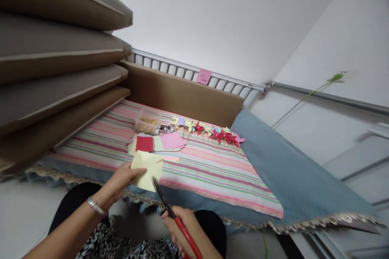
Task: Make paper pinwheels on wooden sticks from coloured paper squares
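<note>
The left hand [124,179] pinches a pale yellow paper square [153,166] by its left edge, thumb on top and fingers hidden beneath, so that most of the sheet extends toward three o'clock from that grip. Scissors [164,200] point toward eleven o'clock, tips at the sheet's right part, though how far the blades are parted I cannot tell. The right hand [192,220] curls around their red handles, the sheet lying at its eleven o'clock.

Pale yellow paper [153,168], red-handled scissors [170,211], striped cloth [212,174] in white, pink, green and purple, blue cover [288,166].
</note>
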Motion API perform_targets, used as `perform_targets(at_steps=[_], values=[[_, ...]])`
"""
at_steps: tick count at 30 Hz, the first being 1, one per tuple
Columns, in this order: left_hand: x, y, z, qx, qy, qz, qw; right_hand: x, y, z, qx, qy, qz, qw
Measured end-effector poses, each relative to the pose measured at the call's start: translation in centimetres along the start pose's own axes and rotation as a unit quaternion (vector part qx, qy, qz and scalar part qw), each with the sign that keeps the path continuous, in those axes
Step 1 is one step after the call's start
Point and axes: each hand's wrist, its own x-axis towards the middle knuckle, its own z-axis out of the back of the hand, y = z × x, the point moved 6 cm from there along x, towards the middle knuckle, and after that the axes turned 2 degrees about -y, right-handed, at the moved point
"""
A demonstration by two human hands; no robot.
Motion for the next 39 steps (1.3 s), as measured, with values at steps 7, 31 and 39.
perform_targets(at_steps=[7, 31, 39], values=[[-0.2, 0.2, -0.3, -0.016, 0.01, -0.001, 1.0, 0.6, 0.0, -0.2, -0.013, 0.003, -0.052, 0.999], [-0.9, -0.8, -1.5, -0.013, 0.022, 0.0, 1.0, 0.8, 0.9, 0.3, -0.033, -0.024, 0.033, 0.999], [-0.1, -0.5, -0.5, 0.008, -0.001, -0.009, 1.0, 0.2, 1.2, 0.6, -0.089, -0.019, 0.074, 0.993]])
